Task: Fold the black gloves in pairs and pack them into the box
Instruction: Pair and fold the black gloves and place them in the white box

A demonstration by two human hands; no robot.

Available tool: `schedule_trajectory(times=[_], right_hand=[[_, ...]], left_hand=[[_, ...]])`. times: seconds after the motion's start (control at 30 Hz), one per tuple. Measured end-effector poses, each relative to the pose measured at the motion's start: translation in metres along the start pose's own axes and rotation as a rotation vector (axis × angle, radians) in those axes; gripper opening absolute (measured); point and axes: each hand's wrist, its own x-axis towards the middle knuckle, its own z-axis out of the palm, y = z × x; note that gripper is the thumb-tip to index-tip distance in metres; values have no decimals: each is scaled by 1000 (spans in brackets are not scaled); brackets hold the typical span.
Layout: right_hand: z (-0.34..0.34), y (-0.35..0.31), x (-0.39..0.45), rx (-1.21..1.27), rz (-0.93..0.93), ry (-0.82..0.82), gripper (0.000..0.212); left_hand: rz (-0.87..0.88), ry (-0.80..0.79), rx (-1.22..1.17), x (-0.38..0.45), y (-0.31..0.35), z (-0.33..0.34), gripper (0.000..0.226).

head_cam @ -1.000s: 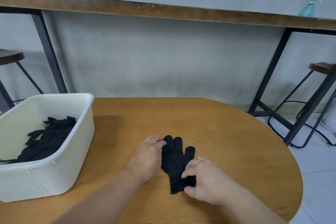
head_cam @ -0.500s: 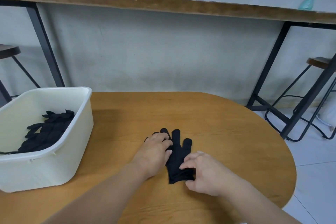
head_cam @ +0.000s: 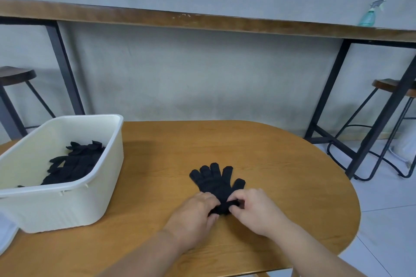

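A pair of black gloves (head_cam: 216, 181) lies flat on the wooden table (head_cam: 281, 164), fingers pointing away from me. My left hand (head_cam: 195, 211) and my right hand (head_cam: 254, 207) both pinch the cuff end nearest me, which is bunched up between them. A cream plastic box (head_cam: 105, 177) stands at the left of the table. Inside it lie more black gloves (head_cam: 74, 162) in a loose heap.
The table's rounded edge runs close on the right. Behind stands a long wooden counter (head_cam: 202, 21) on black legs with a spray bottle (head_cam: 370, 14) on it. Stools (head_cam: 396, 87) stand at both sides. A white object (head_cam: 6, 229) pokes in at the far left.
My left hand slid from the gloves' fingers back to the cuff. Both hands now grip the cuff end, and the gloves' fingers lie uncovered and spread.
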Motion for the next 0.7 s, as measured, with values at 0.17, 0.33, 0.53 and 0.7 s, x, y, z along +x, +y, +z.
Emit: schedule_trajectory(times=[0.17, 0.33, 0.53, 0.7], right_hand=[[9, -2, -12, -157, -160, 8, 23], [12, -3, -19, 104, -3, -68, 18], [13, -13, -4, 276, 179, -65, 11], [18, -15, 11, 265, 274, -26, 19]], left_hand=[[-1, 10, 7, -2, -3, 0, 24], [-72, -8, -66, -12, -4, -4, 19], [-268, 34, -205, -4, -1, -5, 19], [-347, 16, -165, 7, -2, -1, 19]])
